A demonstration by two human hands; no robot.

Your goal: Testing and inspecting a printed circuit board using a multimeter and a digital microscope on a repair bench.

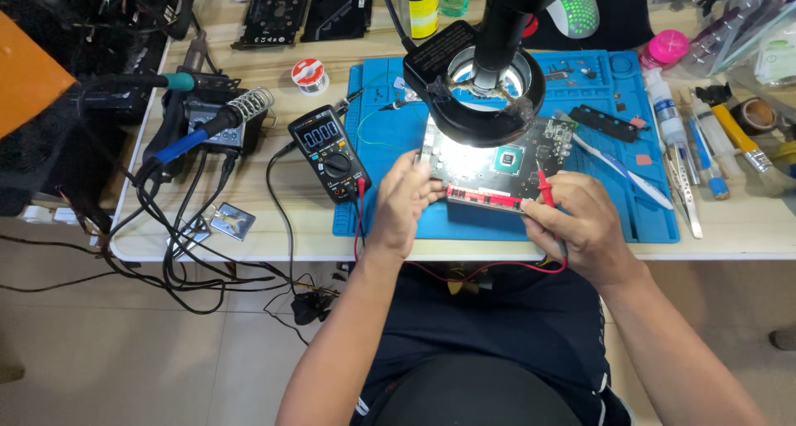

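A circuit board (497, 165) lies on a blue mat (638, 219) near the desk's (249, 244) front edge, under a microscope ring light (477, 86). The left hand (402, 202) touches its left side. The right hand (580, 219) holds a red probe (546, 186) on it. A multimeter (329, 151) sits at the mat's left edge.

- Both forearms are extended forward from the body and angled inward, so that the hands are brought near each other.
- The left hand (404, 200) is held with its back to the camera, fingers curled downward; what the fingertips press on cannot be made out clearly.
- The right hand (580, 223) is closed in a pinch, a thin red-tipped probe (546, 187) being gripped between thumb and fingers.
- The right wrist is bent slightly inward.
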